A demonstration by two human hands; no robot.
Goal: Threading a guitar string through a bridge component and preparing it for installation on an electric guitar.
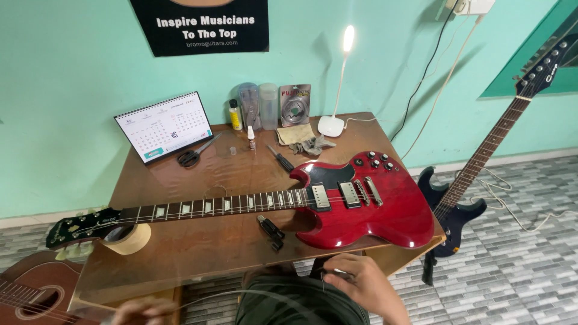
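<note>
Both hands sit low near the lap, well apart: right hand [361,283] pinches a thin, curved metal guitar string [265,293]; left hand [144,310] is blurred, grip can't tell. Beyond, a glossy red electric guitar [367,207] lies flat across the brown wooden surface [198,247], its headstock over a tape roll [127,239]. Scissors [192,155], calendar [164,126] at the wall.

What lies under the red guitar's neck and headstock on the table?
A roll of tape props the red guitar near its headstock; a small black tool lies beside the body. The table directly beneath the body is hidden.
</note>
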